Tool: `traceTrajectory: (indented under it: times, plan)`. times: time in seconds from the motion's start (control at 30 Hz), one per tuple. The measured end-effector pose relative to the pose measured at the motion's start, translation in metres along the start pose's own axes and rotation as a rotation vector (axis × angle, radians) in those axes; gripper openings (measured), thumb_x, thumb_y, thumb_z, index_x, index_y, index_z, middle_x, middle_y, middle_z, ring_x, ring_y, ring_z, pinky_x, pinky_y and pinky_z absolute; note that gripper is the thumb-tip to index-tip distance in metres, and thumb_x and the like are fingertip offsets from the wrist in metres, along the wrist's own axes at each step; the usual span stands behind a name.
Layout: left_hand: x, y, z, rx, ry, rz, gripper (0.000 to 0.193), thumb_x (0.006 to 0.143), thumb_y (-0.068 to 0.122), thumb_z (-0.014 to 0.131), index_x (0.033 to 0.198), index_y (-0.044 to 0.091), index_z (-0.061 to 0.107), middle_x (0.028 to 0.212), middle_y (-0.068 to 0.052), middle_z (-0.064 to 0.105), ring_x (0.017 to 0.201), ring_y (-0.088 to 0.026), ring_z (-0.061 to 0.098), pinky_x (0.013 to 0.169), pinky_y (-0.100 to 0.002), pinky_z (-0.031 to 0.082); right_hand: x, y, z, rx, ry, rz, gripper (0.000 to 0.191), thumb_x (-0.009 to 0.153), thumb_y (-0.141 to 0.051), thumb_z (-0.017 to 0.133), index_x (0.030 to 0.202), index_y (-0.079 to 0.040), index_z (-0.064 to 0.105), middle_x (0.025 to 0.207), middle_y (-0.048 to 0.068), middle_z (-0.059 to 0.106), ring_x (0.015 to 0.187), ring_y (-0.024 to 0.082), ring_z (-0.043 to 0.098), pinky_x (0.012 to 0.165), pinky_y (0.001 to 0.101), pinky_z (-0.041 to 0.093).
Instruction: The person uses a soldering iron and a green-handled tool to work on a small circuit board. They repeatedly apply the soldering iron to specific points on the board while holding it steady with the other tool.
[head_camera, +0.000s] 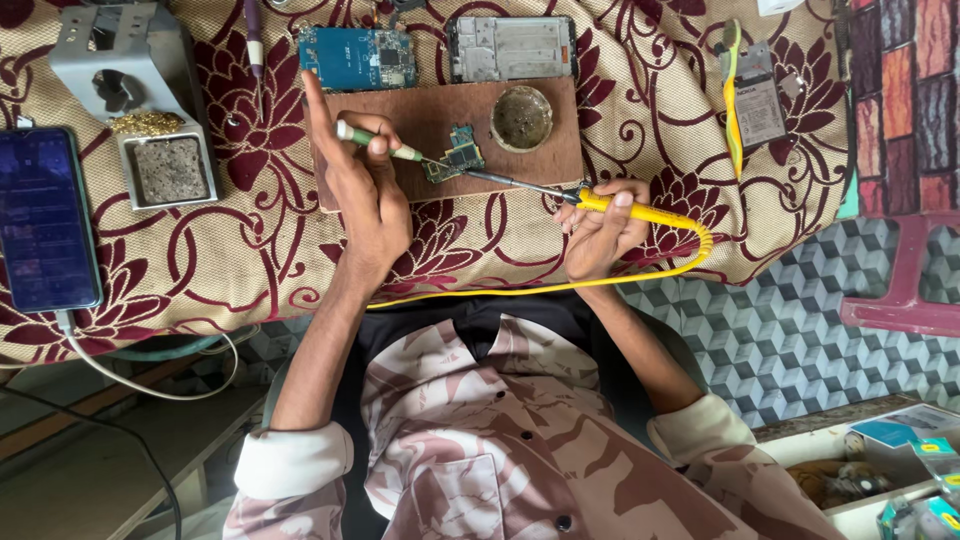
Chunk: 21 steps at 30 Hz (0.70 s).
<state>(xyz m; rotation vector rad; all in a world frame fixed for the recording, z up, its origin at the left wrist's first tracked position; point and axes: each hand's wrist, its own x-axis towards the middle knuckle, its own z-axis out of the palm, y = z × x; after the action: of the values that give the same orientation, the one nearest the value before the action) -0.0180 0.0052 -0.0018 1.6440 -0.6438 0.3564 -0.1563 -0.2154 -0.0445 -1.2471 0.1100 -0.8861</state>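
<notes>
Green board: small circuit board (455, 157) lies on the wooden block (400, 115), mid-table, between both tools.
Handling: looks light, stiff, fragile; best held by its bare edges, not the parts.
Left hand (362, 190): fingers closed on a green-handled tool (378, 142), tip touching the board.
Right hand (600, 230): closed around the yellow iron (640, 212), its dark tip reaching the board; the handle seems the only safe hold.
Block: also carries a round tin (521, 117).
Beyond: blue board (357, 57) and phone frame (511, 47) above; metal stand (130, 90) and phone (45, 215) far left; battery (757, 100) right.
</notes>
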Motion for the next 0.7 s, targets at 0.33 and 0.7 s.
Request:
traceTrajectory:
  times: [0.33, 0.7]
  plan:
    - [0.0001, -0.0008, 0.0023, 0.003, 0.010, -0.001, 0.067, 0.115, -0.008, 0.038, 0.166, 0.013, 0.000, 0.096, -0.009, 0.061, 0.086, -0.014, 0.059, 0.083, -0.029, 0.055, 0.0010, -0.0017, 0.0020, -0.043, -0.005, -0.036, 0.030, 0.118, -0.030, 0.034, 0.108, -0.004, 0.044, 0.069, 0.009, 0.048, 0.057, 0.016, 0.050, 0.059, 0.0327, 0.054]
    - [0.0004, -0.0021, 0.0020, -0.004, 0.000, 0.009, 0.074, 0.106, -0.013, 0.034, 0.166, 0.013, 0.000, 0.096, -0.010, 0.060, 0.086, -0.015, 0.059, 0.084, -0.029, 0.056, 0.0018, -0.0040, 0.0050, -0.037, 0.000, 0.005, 0.029, 0.117, -0.030, 0.037, 0.107, -0.004, 0.044, 0.071, 0.009, 0.048, 0.057, 0.016, 0.049, 0.059, 0.0325, 0.053]
